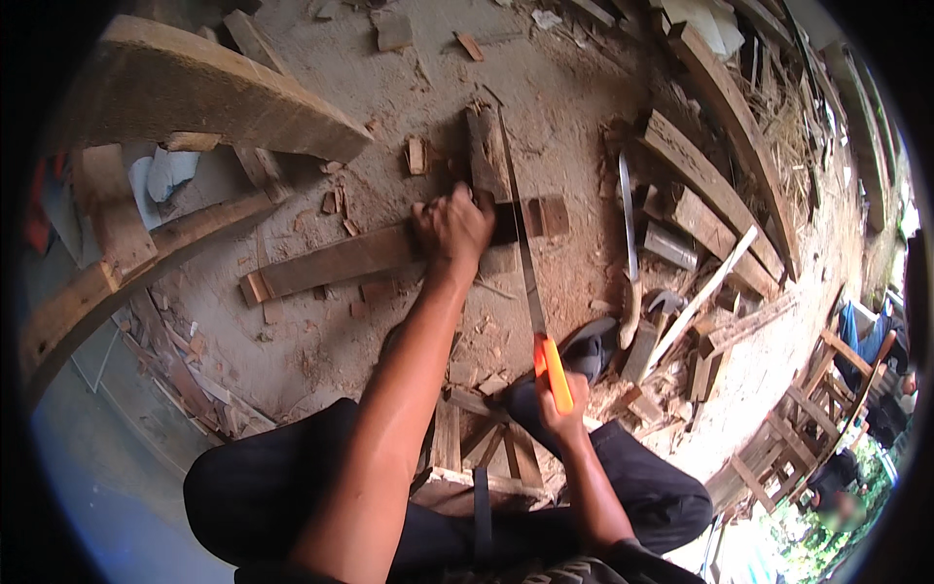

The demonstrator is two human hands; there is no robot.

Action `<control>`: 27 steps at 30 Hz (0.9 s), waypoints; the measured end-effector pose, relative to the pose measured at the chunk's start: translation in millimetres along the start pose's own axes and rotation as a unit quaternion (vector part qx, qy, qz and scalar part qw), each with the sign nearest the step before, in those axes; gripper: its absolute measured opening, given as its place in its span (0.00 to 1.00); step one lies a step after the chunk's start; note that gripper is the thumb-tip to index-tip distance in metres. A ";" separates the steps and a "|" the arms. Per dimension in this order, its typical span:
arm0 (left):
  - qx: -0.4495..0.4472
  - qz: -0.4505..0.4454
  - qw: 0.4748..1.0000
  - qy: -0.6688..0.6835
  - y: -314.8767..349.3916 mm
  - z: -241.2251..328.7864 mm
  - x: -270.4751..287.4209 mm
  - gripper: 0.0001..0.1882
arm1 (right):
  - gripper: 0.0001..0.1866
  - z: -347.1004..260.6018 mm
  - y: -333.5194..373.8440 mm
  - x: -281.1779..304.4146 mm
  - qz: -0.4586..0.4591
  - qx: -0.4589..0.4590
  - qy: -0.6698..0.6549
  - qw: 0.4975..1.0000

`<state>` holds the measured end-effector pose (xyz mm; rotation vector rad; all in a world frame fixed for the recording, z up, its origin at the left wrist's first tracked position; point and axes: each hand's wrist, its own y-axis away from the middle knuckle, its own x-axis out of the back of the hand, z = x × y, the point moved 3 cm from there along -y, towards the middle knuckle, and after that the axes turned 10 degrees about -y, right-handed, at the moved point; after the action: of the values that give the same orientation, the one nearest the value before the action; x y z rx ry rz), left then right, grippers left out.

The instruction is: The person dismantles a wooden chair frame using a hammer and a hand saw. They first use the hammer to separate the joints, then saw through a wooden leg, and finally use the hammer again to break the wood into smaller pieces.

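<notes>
A handsaw (pixel 528 277) with an orange handle is gripped in my right hand (pixel 564 397), just in front of my knees. Its long thin blade points away from me and crosses a wooden board (pixel 341 258) near the board's right end. My left hand (pixel 455 226) is closed over that board, left of the blade, with its fingers curled and partly hidden. Under the board lies a short wooden block (pixel 484 146), its far end sticking out beyond. Whether the teeth have cut into the wood, I cannot tell.
Right of the saw lies a long knife (pixel 628 214) with a wooden handle, beside a hammer-like metal head (pixel 666 302). Timber beams (pixel 715 185) are stacked at the right. A thick beam (pixel 224 92) juts in at the left. Wood chips and offcuts (pixel 416 156) litter the floor.
</notes>
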<state>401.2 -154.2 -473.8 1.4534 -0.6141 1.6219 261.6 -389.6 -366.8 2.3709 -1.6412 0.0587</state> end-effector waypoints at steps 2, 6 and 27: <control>-0.002 0.020 1.000 -0.003 -1.4 -6.5 -3.7 0.19 | 0.07 20.8 -8.5 1.5 0.006 -0.058 0.024 0.998; 0.015 0.071 0.997 -0.022 1.7 -18.8 -20.5 0.21 | 0.08 18.6 -68.6 -22.9 0.015 0.067 0.114 0.991; -0.011 0.094 0.995 -0.037 7.7 -21.1 -18.2 0.16 | 0.10 -6.7 -57.1 -28.8 -0.001 0.024 0.146 0.989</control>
<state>382.5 -145.8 -494.2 1.4812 -0.8310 1.7037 304.7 -342.9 -376.2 2.2689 -1.5119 0.4271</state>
